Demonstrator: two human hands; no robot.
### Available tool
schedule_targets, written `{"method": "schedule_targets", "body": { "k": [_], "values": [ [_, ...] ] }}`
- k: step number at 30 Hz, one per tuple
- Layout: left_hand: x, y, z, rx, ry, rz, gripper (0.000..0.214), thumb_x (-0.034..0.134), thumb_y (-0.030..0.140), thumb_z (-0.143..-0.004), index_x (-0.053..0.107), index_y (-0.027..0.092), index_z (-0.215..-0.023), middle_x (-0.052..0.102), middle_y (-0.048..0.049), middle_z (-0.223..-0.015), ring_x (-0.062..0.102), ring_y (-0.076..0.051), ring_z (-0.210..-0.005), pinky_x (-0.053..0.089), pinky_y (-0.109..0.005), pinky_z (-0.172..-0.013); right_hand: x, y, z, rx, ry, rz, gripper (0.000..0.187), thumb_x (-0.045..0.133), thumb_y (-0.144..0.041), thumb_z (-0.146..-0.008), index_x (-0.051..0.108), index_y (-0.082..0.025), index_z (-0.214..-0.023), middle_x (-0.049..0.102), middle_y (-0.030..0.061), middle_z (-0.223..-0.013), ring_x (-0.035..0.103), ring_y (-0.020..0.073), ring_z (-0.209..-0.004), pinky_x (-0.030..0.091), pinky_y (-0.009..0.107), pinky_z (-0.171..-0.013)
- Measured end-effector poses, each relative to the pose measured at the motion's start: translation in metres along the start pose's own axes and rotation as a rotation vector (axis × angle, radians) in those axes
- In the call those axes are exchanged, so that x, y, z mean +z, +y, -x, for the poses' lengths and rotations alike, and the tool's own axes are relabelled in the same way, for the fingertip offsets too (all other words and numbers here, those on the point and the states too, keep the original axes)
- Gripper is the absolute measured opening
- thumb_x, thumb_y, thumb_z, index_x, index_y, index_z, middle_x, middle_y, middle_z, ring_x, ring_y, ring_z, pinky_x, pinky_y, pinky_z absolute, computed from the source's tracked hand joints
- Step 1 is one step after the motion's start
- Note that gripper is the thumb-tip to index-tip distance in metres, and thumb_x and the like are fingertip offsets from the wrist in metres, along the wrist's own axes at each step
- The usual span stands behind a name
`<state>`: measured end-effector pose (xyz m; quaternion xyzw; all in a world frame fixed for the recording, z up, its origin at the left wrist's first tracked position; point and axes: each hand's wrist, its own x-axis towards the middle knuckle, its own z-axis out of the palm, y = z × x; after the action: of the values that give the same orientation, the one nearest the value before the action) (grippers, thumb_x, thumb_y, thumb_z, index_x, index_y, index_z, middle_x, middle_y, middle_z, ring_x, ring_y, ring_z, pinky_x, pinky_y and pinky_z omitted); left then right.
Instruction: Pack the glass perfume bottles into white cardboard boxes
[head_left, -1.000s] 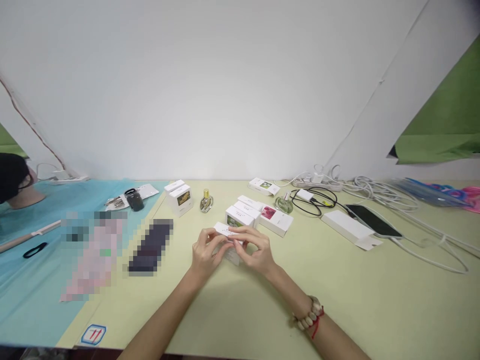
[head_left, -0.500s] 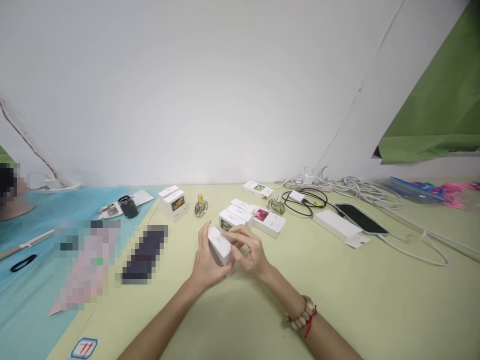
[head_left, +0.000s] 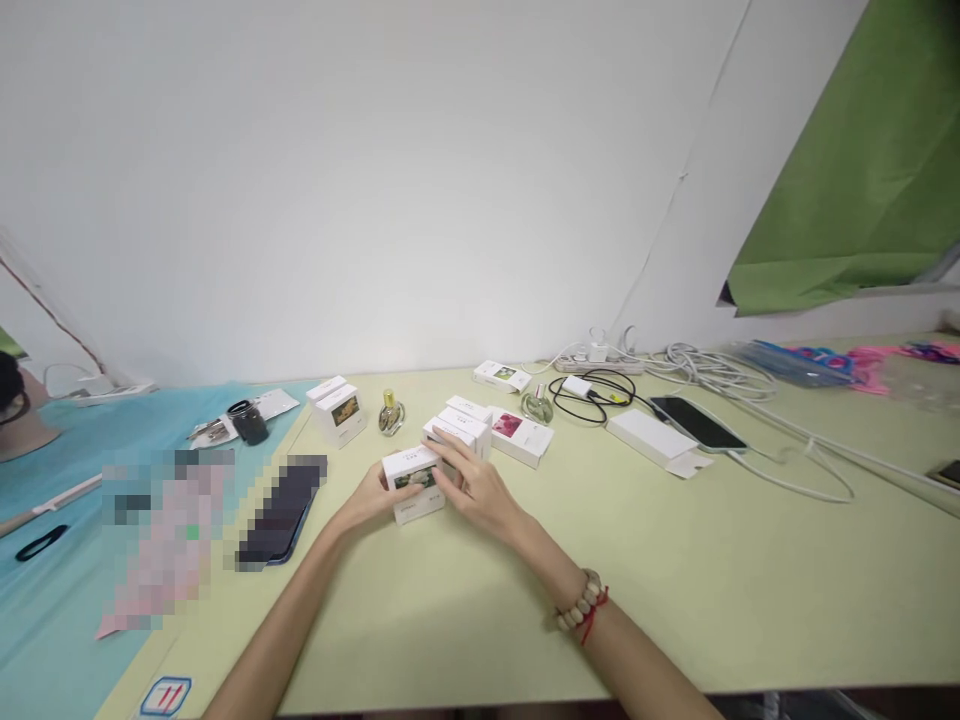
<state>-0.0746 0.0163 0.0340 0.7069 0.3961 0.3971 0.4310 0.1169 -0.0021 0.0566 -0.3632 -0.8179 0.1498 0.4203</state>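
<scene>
A small white box with a floral picture on its front stands upright on the table, its front facing me. My left hand grips its left side, thumb across the picture. My right hand is closed on the box's right side, fingers reaching over its top edge. Just behind stands a row of similar white boxes, partly covered by my right fingers. A flat white box with a pink flower picture lies to their right, beside a round glass bottle. Left of the row is a gold-capped glass bottle.
Two white boxes stand back left, near a dark jar. A blurred dark phone lies left. On the right are an opened white box, a phone, a black cable and coiled white cords.
The box has been lowered from a tilted hold to standing upright, its picture side now towards me. Both hands came down with it, and the view has shifted slightly.
</scene>
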Motion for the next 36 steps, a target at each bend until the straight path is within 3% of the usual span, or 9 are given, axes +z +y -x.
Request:
{"method": "schedule_targets", "body": {
  "k": [3,8,11,14,20,26,30,33,36],
  "values": [
    [-0.009,0.001,-0.008,0.03,-0.067,-0.15,0.047,0.068,0.034,-0.066,0.055,0.016,-0.108,0.064,-0.0093,-0.103,0.06,-0.022,-0.092,0.049,-0.033,-0.078,0.0,0.004,-0.002,-0.015,0.01,0.042,0.041,0.051,-0.032,-0.082,0.049,-0.029,-0.123,0.053,0.0068,-0.121,0.048,0.0055,-0.048,0.049,0.026,-0.056],
    [-0.023,0.003,-0.02,0.109,0.138,-0.625,0.076,0.077,0.033,-0.053,0.045,0.023,-0.121,0.054,-0.0093,-0.11,0.051,-0.026,-0.103,0.041,-0.038,-0.086,0.006,0.008,0.0,0.005,0.086,0.19,0.038,0.058,-0.034,-0.077,0.056,-0.029,-0.115,0.057,0.0047,-0.099,0.056,0.012,-0.063,0.047,0.025,-0.054],
    [-0.046,0.005,-0.028,-0.013,0.473,-0.98,0.073,0.071,0.03,-0.061,0.038,0.026,-0.126,0.045,-0.0107,-0.115,0.044,-0.028,-0.108,0.033,-0.043,-0.09,0.01,0.009,0.001,0.032,0.161,0.27,0.032,0.056,-0.033,-0.078,0.058,-0.028,-0.11,0.054,0.0046,-0.092,0.055,0.0121,-0.061,0.044,0.024,-0.048],
    [-0.072,0.0,-0.035,-0.19,0.879,-1.087,0.052,0.057,0.034,-0.075,0.04,0.021,-0.122,0.038,-0.0145,-0.119,0.038,-0.03,-0.112,0.03,-0.045,-0.09,0.014,0.008,0.002,0.026,0.227,0.348,0.026,0.052,-0.03,-0.081,0.06,-0.027,-0.105,0.052,0.0062,-0.096,0.055,0.0119,-0.061,0.04,0.022,-0.043],
    [-0.09,-0.018,-0.042,-0.199,0.859,-1.067,0.036,0.052,0.032,-0.08,0.047,0.015,-0.111,0.044,-0.015,-0.107,0.044,-0.029,-0.101,0.036,-0.042,-0.081,0.014,0.007,0.001,-0.06,0.323,0.401,0.018,0.054,-0.026,-0.078,0.063,-0.026,-0.094,0.054,0.0059,-0.098,0.055,0.0094,-0.061,0.034,0.018,-0.039],
    [-0.072,-0.004,-0.04,-0.127,0.766,-1.03,0.027,0.057,0.024,-0.074,0.048,0.018,-0.099,0.053,-0.007,-0.094,0.054,-0.019,-0.085,0.041,-0.026,-0.066,0.009,0.007,0.004,-0.184,0.518,0.171,0.013,0.052,-0.021,-0.078,0.063,-0.023,-0.083,0.06,0.0035,-0.077,0.043,0.0056,-0.041,0.037,0.022,-0.04],
    [-0.033,0.01,-0.008,-0.093,0.809,-0.957,0.036,0.058,0.023,-0.07,0.045,0.023,-0.103,0.056,-0.0014,-0.082,0.057,-0.016,-0.069,0.036,-0.023,-0.053,0.021,-0.013,0.012,-0.044,0.301,-0.226,0.017,0.045,-0.025,-0.084,0.06,-0.023,-0.092,0.053,-0.0032,-0.049,0.046,0.0091,-0.036,0.038,0.021,-0.034],
    [0.005,0.014,0.029,0.094,0.891,-0.862,0.039,0.058,0.023,-0.069,0.042,0.022,-0.105,0.051,0.0026,-0.07,0.053,-0.013,-0.057,0.037,-0.021,-0.05,0.035,-0.027,0.018,0.202,0.01,-0.466,0.037,0.045,-0.035,-0.086,0.048,-0.022,-0.12,0.066,0.0069,-0.091,0.055,0.0082,-0.04,0.04,0.019,-0.029],
    [0.032,0.018,0.053,0.433,0.741,-0.673,0.047,0.061,0.023,-0.067,0.037,0.021,-0.107,0.049,0.0004,-0.08,0.05,-0.008,-0.056,0.037,-0.018,-0.045,0.04,-0.029,0.018,0.322,-0.123,-0.606,0.057,0.045,-0.04,-0.086,0.029,-0.021,-0.136,0.056,0.0157,-0.12,0.064,0.0124,-0.055,0.043,0.018,-0.028]
  ]
}}
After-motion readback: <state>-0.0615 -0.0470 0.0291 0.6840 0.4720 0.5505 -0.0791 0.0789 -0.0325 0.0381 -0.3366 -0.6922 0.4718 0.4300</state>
